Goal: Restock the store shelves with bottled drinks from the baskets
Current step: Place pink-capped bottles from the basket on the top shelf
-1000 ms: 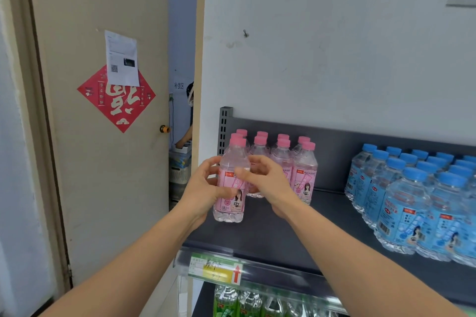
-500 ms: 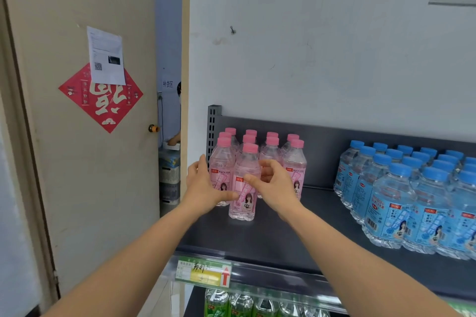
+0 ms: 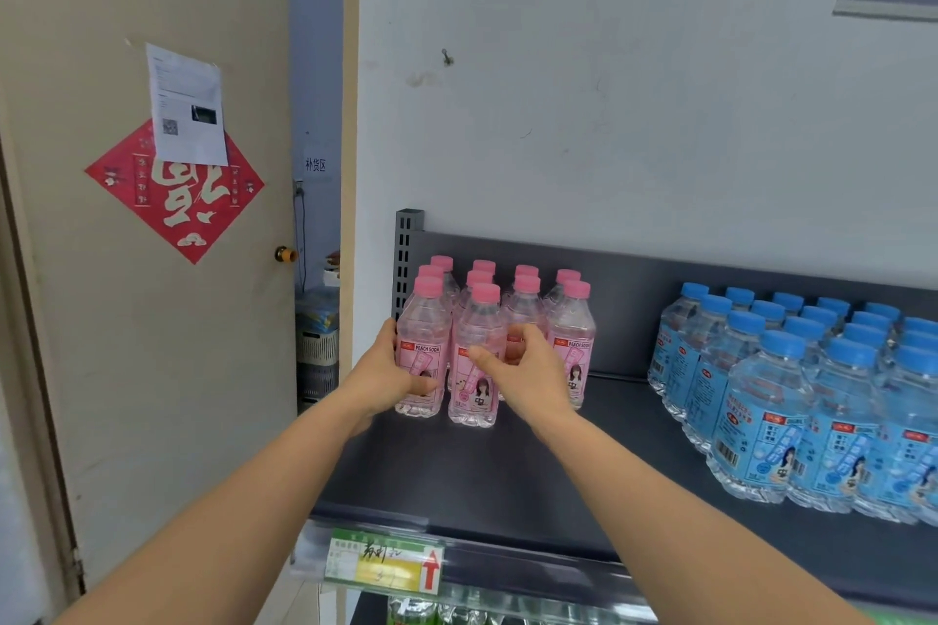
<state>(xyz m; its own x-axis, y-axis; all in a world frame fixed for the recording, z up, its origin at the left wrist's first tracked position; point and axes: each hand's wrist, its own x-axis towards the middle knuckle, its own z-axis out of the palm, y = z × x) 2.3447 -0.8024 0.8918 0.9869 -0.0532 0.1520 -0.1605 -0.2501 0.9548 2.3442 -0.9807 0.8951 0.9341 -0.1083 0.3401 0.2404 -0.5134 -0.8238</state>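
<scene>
- Peach soda bottles (image 3: 525,307) with pink caps stand in a tight cluster at the far left of a dark grey shelf (image 3: 507,472). Two bare forearms stretch towards them from the near edge.
- Nearest of all, green-labelled bottles (image 3: 411,612) show on a lower level. Just above them, a yellow and green price tag (image 3: 386,566) with a red arrow sits on the shelf's front rail.
- Further in, the left hand (image 3: 386,373) wraps the front left bottle (image 3: 421,320). Its thumb lies across the pink label and its fingers are hidden behind the bottle.
- The right hand (image 3: 528,371) grasps the front middle bottle (image 3: 479,315), thumb on the label and fingers curled round its right side.
- Both held bottles stand upright on the shelf, side by side.
- To the right, well apart from the pink group, blue-capped bottles (image 3: 792,396) stand in rows.
- Behind the pink cluster rises a perforated shelf post (image 3: 406,259), then a white wall (image 3: 609,117).
- On the left is a beige door (image 3: 152,371) with a red diamond decoration (image 3: 175,208). A white paper sheet (image 3: 185,104) overlaps the top of the decoration.
- Through the gap beside the door, stacked crates (image 3: 317,345) are visible.
</scene>
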